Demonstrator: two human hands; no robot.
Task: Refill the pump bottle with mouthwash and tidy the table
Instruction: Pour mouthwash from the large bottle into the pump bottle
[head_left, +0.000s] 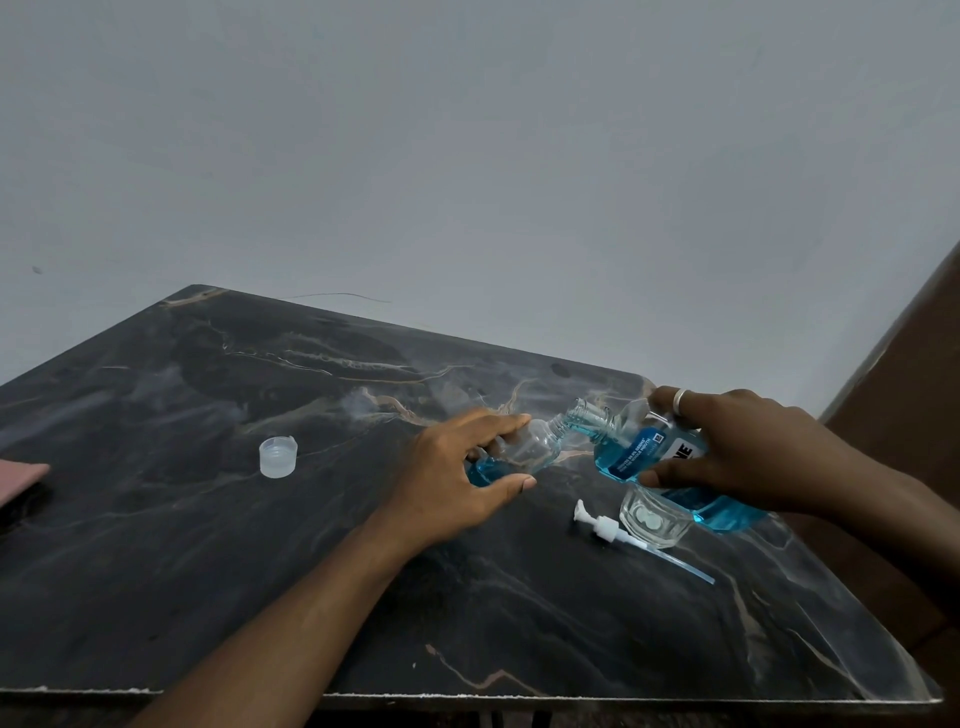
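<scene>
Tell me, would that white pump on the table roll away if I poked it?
Probably not far. The pump lies on its side on the table, and its bent nozzle would likely stop a roll. It looks like light plastic, so a poke may slide or spin it. Its thin tube looks bendy.

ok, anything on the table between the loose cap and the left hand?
Nothing: in the head view the dark marble table is bare between the translucent cap and the left hand, which holds the small bottle.
</scene>
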